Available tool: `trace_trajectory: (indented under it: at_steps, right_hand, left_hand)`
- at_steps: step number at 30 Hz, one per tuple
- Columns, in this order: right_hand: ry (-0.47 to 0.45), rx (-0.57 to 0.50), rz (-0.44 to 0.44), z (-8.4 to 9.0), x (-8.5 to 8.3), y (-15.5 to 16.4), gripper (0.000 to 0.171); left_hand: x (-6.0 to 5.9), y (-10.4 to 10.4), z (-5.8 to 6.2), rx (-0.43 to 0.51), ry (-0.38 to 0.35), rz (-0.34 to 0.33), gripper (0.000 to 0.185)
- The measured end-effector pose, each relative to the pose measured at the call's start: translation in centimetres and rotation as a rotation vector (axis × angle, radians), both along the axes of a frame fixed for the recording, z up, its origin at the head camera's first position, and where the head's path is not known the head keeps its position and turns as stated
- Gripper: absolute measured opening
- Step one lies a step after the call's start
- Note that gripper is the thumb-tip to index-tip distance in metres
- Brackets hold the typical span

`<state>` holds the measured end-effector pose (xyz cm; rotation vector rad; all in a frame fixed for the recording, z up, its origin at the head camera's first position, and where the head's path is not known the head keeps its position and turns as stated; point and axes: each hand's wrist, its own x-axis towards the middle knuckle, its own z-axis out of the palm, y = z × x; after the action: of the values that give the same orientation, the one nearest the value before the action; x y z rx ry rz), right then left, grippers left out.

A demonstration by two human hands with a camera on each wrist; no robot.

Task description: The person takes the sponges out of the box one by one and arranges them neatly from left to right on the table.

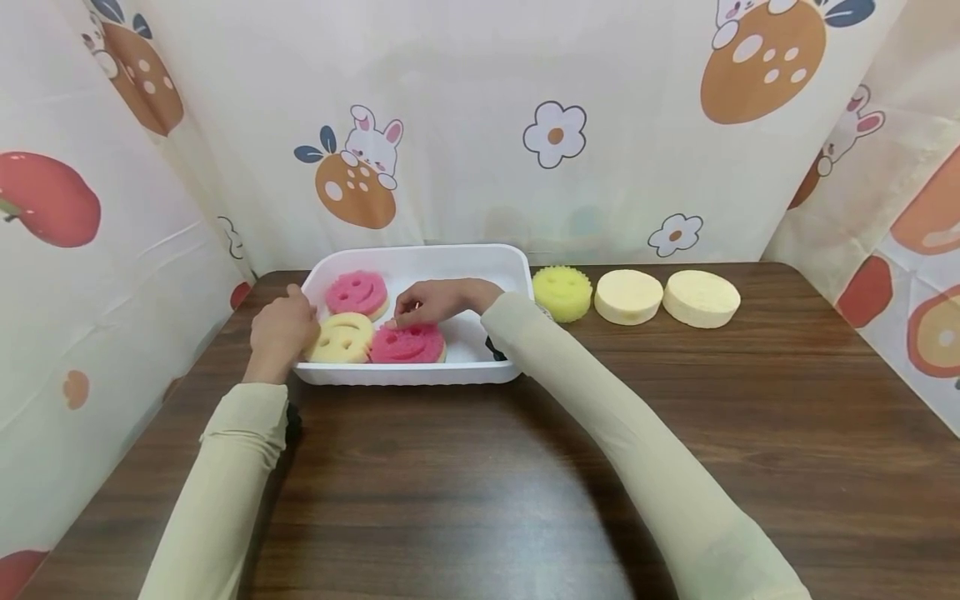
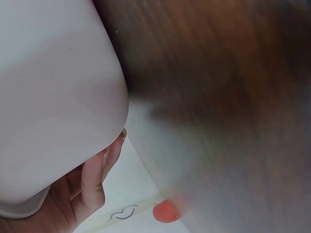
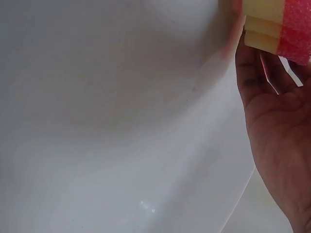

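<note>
Right hand (image 1: 435, 302) fingers pinching pink sponge (image 1: 408, 344) edge, left hand (image 1: 281, 329) gripping tray (image 1: 450, 262) rim

- No words, numbers, labels or brand marks could be read anywhere, whether on the white plastic tray (image 1: 420, 260), the round foam sponges or the cartoon-printed backdrop curtain (image 1: 465, 125).

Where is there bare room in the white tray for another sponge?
The white tray is bare in its right half, right of the near pink sponge and under the right hand. The left half is crowded: far pink sponge, yellow sponge, left hand at the rim.
</note>
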<state>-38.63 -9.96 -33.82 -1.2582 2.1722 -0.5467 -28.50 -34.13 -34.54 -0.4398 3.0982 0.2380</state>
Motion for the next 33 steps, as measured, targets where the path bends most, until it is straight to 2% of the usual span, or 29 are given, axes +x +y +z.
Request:
trace_trajectory:
  at_steps: [11,23,33]
  right_hand:
    - [-0.025,0.018,-0.024,0.14,-0.01,-0.01,0.027]
    - [-0.050,0.036,-0.040,-0.29,0.01,-0.03,0.027]
    - [-0.062,0.012,-0.047,-0.23,-0.26,-0.04,0.028]
  left_hand:
    - [-0.19,-0.17,0.22,-0.003,0.012,-0.005,0.055]
    - [-0.30,-0.44,-0.50,0.018,-0.002,0.000,0.057]
    - [-0.30,-0.54,-0.43,0.015,0.004,-0.003,0.057]
